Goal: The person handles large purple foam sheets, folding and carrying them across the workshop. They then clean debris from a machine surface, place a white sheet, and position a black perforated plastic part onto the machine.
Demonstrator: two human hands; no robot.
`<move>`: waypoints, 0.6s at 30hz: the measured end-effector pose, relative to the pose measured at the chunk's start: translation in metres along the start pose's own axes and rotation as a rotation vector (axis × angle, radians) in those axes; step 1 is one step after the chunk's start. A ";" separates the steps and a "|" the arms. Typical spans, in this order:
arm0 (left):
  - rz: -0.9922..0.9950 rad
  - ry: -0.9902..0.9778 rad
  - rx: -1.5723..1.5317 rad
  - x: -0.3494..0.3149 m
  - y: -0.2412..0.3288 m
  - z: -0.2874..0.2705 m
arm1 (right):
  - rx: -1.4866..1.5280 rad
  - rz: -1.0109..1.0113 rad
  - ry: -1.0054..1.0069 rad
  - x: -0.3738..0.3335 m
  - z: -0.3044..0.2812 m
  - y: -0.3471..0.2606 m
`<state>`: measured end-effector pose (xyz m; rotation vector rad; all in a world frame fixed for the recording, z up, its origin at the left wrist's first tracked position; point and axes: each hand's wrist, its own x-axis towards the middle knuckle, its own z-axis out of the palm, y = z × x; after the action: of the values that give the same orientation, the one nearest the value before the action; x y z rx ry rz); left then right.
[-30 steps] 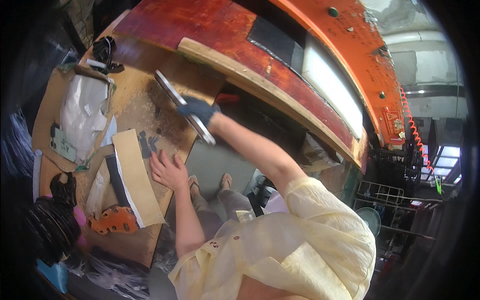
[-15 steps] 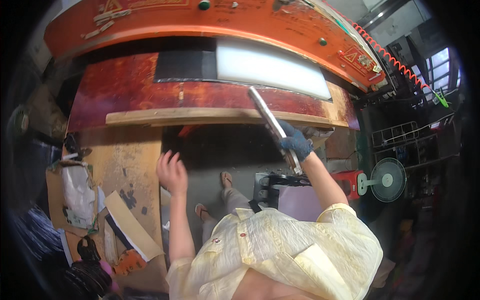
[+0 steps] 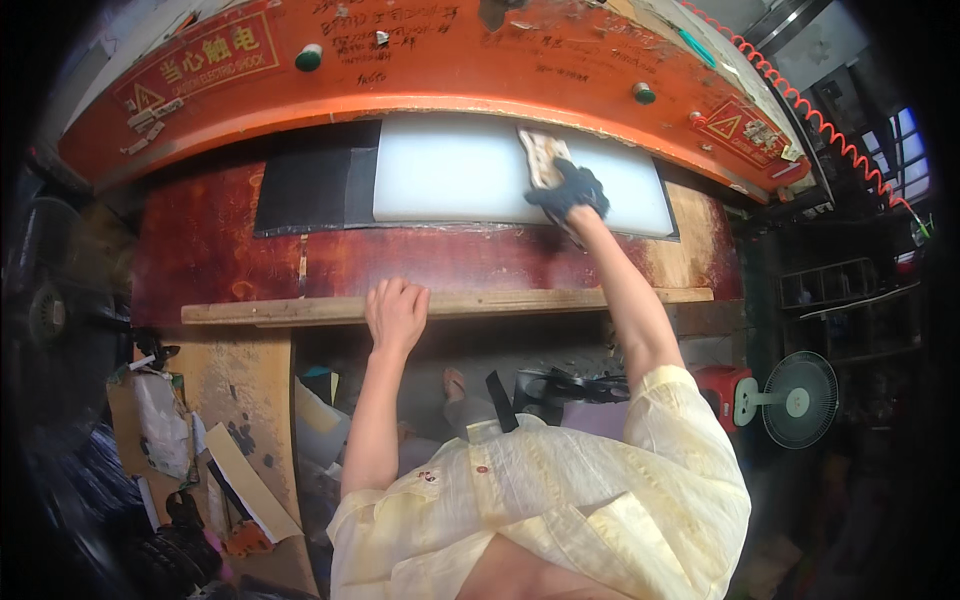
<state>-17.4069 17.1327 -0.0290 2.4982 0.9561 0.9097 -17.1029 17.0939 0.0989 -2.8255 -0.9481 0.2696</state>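
My right hand (image 3: 572,192), in a dark glove, reaches over the white board (image 3: 450,172) under the orange machine. It is closed on a long narrow piece (image 3: 544,157), pale with brown stains on its upper face. The piece lies over the board, and its near end passes under the hand. My bare left hand (image 3: 396,312) rests on the wooden strip (image 3: 480,303) along the front edge of the red-brown table (image 3: 400,262). Its fingers are slightly bent and nothing shows in them. A black sheet (image 3: 305,185) lies left of the white board.
The orange machine beam (image 3: 450,75) spans the back, low above the board. At the lower left, a side bench (image 3: 240,385) carries a box with a plastic bag (image 3: 162,425) and cardboard pieces (image 3: 255,485). A fan (image 3: 798,400) stands at the right.
My right hand has moved forward from in front of the table to over the white board, carrying the long piece. My left hand has come forward and right onto the wooden strip.
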 end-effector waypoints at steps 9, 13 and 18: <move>0.035 0.122 0.210 0.006 -0.006 0.011 | 0.918 -0.079 0.090 0.052 0.018 0.034; 0.081 0.134 0.193 0.006 -0.012 0.012 | 0.670 -0.040 0.143 -0.037 0.020 0.142; 0.091 0.121 0.199 0.003 -0.018 0.019 | 0.771 0.241 0.232 -0.161 0.074 0.229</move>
<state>-17.4012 17.1473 -0.0508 2.6984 1.0236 1.0512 -17.1122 16.8209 0.0017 -2.1770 -0.3380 0.2550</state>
